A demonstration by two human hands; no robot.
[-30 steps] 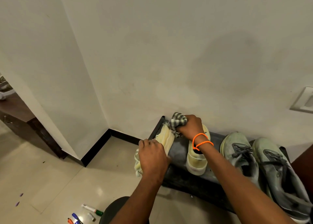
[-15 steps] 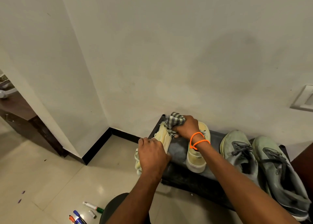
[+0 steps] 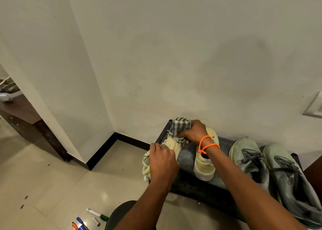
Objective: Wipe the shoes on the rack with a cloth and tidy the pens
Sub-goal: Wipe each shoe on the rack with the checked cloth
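My left hand (image 3: 163,162) grips a pale yellow shoe (image 3: 171,144), tipped on its side at the left end of the dark rack (image 3: 187,155). My right hand (image 3: 194,133), with orange bands at the wrist, is closed on a grey-and-white striped cloth (image 3: 180,125) and presses it against that shoe's toe end. The matching yellow shoe (image 3: 204,165) stands upright on the rack, to the right of the tipped one. Several pens and markers (image 3: 96,214) lie on the tiled floor at the bottom left.
Two grey-green laced sneakers (image 3: 250,158) (image 3: 292,179) sit on the rack's right half. A white wall rises behind the rack, with a switch plate (image 3: 313,108) at right. A dark wooden cabinet (image 3: 26,121) stands at far left. My knee (image 3: 122,214) is at the bottom.
My right hand has drawn the cloth slightly left and toward me along the tipped shoe. My left hand keeps the same hold on the shoe.
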